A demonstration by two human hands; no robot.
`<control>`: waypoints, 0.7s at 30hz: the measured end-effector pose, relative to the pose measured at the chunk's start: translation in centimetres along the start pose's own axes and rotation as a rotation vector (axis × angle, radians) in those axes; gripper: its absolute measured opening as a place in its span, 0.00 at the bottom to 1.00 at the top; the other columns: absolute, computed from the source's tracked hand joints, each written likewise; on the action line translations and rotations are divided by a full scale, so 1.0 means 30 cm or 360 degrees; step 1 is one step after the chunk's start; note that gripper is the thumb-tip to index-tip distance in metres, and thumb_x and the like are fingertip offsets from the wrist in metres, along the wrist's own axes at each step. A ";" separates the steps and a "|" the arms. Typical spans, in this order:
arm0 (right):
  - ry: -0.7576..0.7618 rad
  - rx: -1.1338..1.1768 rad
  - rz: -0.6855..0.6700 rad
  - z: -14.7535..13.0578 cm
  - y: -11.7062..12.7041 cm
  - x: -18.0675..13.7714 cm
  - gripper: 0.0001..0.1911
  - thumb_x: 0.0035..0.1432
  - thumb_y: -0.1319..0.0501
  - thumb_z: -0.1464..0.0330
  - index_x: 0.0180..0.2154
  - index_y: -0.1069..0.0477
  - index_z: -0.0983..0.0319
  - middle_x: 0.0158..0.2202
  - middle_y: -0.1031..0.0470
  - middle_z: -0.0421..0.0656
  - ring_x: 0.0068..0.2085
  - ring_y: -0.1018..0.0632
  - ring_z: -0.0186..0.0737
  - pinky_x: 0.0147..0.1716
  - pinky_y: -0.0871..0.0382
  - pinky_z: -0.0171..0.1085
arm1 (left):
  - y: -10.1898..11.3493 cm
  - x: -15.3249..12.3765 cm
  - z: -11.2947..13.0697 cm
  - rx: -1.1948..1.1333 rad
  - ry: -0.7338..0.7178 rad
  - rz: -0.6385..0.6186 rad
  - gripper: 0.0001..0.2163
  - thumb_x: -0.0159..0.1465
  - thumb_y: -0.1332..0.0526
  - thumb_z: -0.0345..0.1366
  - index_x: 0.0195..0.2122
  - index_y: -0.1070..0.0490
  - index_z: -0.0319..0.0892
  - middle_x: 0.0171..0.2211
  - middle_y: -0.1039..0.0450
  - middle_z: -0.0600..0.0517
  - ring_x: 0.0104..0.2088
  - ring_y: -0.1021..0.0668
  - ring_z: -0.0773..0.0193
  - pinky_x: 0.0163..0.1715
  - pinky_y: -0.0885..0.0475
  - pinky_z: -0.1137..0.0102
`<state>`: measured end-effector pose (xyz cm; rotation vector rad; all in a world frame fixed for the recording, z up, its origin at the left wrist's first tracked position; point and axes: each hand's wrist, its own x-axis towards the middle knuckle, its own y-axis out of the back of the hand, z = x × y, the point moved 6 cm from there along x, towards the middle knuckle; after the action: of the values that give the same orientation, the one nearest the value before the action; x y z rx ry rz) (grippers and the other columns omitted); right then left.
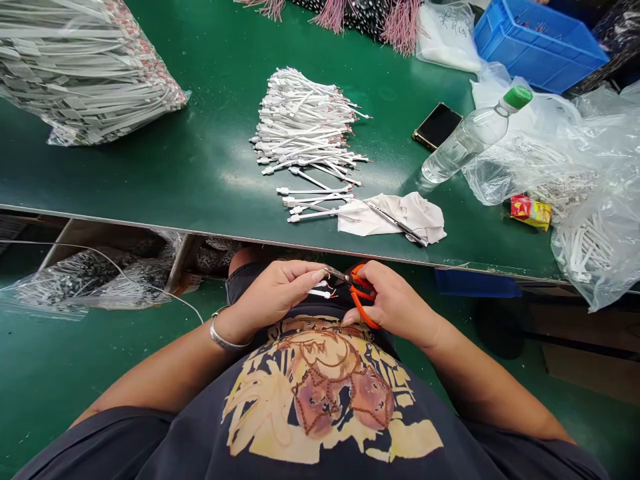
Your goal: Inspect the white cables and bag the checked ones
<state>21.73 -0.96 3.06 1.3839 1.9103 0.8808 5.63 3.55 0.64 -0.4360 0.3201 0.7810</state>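
Observation:
My left hand (280,290) is closed on a short white cable piece (320,291) with thin red wire ends, held over my lap below the table edge. My right hand (395,303) grips small orange-handled cutters (361,293) whose metal jaws point left at the wire ends, touching or nearly touching them. A silver bracelet sits on my left wrist. On the green table (200,167) above lies a big heap of the same white cables (305,123), with a few loose ones (313,200) in front of it.
A white cloth (410,217) with a metal tool on it lies near the table edge. A clear water bottle (470,137), a phone (437,125), plastic bags of cables (585,193), a blue bin (540,40) and a bagged bundle (85,67) surround the heap.

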 end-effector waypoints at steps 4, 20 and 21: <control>0.0004 -0.0050 0.0007 0.000 0.001 0.003 0.26 0.44 0.34 0.48 0.34 0.36 0.61 0.32 0.33 0.42 0.32 0.33 0.39 0.29 0.38 0.36 | 0.000 0.000 0.006 0.0030 -0.0017 -0.0003 0.19 0.61 0.42 0.45 0.47 0.26 0.37 0.32 0.23 0.47 0.33 0.25 0.62 0.34 0.31 0.69; -0.0146 -0.0011 0.0065 0.010 -0.008 0.022 0.22 0.50 0.38 0.50 0.24 0.40 0.60 0.23 0.39 0.36 0.24 0.40 0.33 0.23 0.47 0.32 | 0.007 -0.001 0.024 0.0217 -0.0046 0.0011 0.18 0.62 0.43 0.45 0.46 0.25 0.39 0.31 0.24 0.49 0.28 0.28 0.67 0.29 0.35 0.74; -0.0159 -0.0003 0.0067 0.011 -0.008 0.022 0.22 0.50 0.38 0.50 0.24 0.40 0.60 0.22 0.40 0.36 0.24 0.40 0.33 0.23 0.47 0.32 | 0.007 0.000 0.027 0.0229 -0.0054 0.0015 0.18 0.62 0.42 0.45 0.46 0.25 0.39 0.31 0.24 0.49 0.28 0.28 0.67 0.29 0.36 0.74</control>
<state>21.69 -0.34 2.60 1.4444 1.8115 0.8174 5.56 4.06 1.28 -0.2861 0.3444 0.7682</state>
